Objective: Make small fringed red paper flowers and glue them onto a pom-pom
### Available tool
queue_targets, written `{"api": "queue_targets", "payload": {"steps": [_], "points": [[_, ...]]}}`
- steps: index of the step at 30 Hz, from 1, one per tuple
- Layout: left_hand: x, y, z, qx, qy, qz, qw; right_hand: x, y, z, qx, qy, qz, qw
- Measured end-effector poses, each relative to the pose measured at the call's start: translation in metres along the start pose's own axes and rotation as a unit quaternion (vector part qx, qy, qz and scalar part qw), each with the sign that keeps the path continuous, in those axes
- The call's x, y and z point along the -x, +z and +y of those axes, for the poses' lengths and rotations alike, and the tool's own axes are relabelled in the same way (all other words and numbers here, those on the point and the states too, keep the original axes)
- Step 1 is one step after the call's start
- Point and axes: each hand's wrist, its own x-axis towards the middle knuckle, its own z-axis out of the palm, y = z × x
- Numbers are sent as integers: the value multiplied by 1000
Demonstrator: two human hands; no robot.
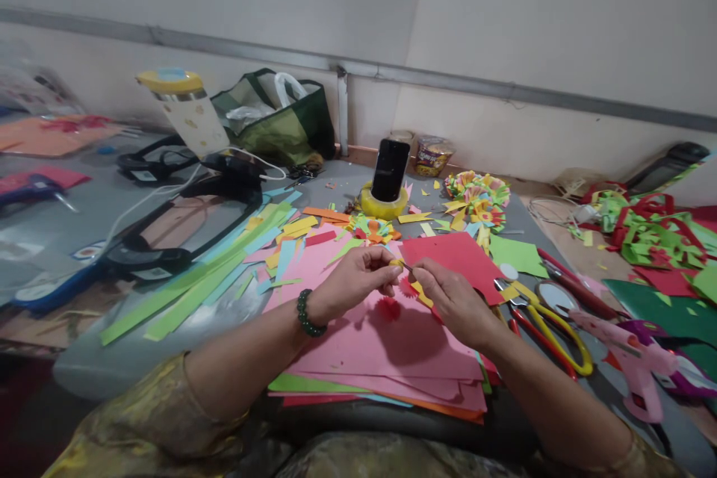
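Observation:
My left hand [361,276], with a green bead bracelet [309,314] at the wrist, pinches a small piece of yellow paper [396,262]. My right hand [451,299] is closed round a thin dark stick-like tool [407,267], whose tip meets the yellow paper; its exact kind is too small to tell. Beneath both hands lies a stack of pink paper [386,355] with green, orange and blue sheets under it. Red fringed paper pieces [388,308] rest on the pink sheet. A red sheet [456,261] lies just beyond my right hand.
Cut paper strips [224,269] spread to the left. A phone [390,170] leans in a yellow tape roll [384,202]. Yellow-handled scissors [560,328], pliers [582,284] and a pink glue gun [630,358] lie right. Paper flowers [479,198], a tumbler [184,112] and a bag [285,123] stand behind.

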Motion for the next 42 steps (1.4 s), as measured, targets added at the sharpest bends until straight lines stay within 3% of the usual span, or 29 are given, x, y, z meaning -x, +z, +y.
{"api": "queue_targets", "payload": {"steps": [7,42], "points": [[-1,-1,1,-20,-18,-7,1000,0,2,1,6,5,-7,1000],[0,-2,2,-63,16,-13,998,1,-2,0,9,7,-22,1000]]}}
